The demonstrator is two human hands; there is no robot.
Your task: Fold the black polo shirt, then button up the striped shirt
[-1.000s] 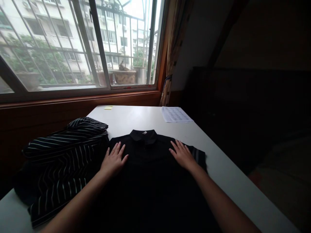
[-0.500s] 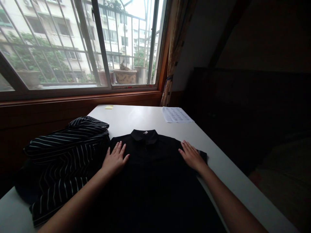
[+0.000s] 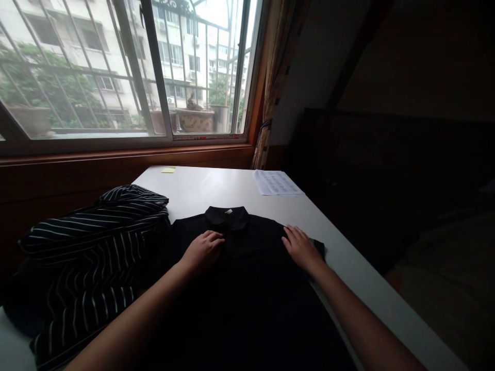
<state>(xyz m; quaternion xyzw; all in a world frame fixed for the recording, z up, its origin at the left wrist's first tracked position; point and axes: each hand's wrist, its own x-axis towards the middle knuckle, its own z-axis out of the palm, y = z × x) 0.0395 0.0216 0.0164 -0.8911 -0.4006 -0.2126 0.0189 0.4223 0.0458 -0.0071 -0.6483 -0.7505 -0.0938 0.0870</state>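
A black collared shirt (image 3: 247,278) lies flat on the white table (image 3: 216,188), collar away from me. My left hand (image 3: 203,250) rests on the shirt just below the collar, fingers curled down onto the cloth. My right hand (image 3: 301,248) lies flat on the shirt's right shoulder near the sleeve, fingers stretched out.
A pile of black clothes with white stripes (image 3: 83,252) sits at the left of the table, touching the shirt. A printed sheet of paper (image 3: 275,183) and a yellow sticky note (image 3: 168,169) lie at the far side. A barred window (image 3: 116,67) is behind, and dark furniture to the right.
My left hand slid right from the shirt's left shoulder to just below the collar and its fingers curled. My right hand moved out towards the right sleeve.
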